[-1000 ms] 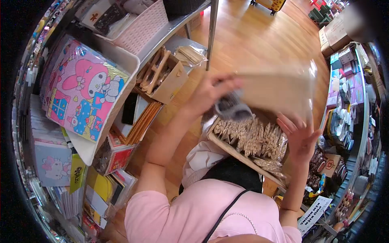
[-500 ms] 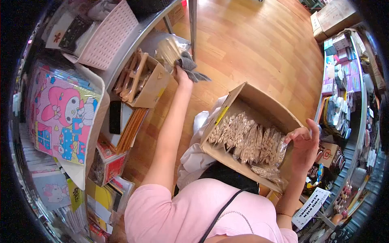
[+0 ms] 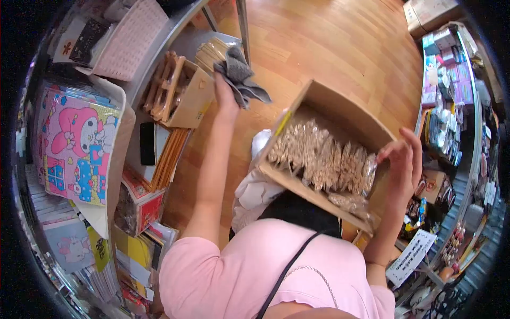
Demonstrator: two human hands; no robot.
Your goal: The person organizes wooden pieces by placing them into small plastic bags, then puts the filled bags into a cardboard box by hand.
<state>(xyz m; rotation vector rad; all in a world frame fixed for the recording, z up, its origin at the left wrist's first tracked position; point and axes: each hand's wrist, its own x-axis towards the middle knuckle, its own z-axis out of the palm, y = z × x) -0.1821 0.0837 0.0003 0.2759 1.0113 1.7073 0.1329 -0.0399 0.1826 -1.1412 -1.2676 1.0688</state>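
Note:
My left hand (image 3: 225, 94) is closed around a crumpled grey cloth (image 3: 239, 72), whose loose end hangs to the right. Just beyond the cloth, a bundle of pale wooden sticks (image 3: 210, 54) lies on the lower shelf. My right hand (image 3: 405, 169), fingers apart and slightly bent, is at the right side of an open cardboard box (image 3: 366, 114) and overlaps its wall. Inside that box are several clear plastic bags packed with small light-brown wooden pieces (image 3: 321, 157). The box sits tilted in front of my body.
At left, a smaller carton (image 3: 192, 95) holds wooden items, beside a black phone (image 3: 147, 143) and brown wooden frames (image 3: 169, 159). Above are a pink basket (image 3: 133, 45) and a cartoon picture pack (image 3: 82, 141). Packed shelves (image 3: 451, 101) line the right; wooden floor (image 3: 297, 37) lies ahead.
My left hand has shifted left and slightly down in view with the cloth, which now looks more spread out. The whole scene has shifted a little; my right hand stays beside the box.

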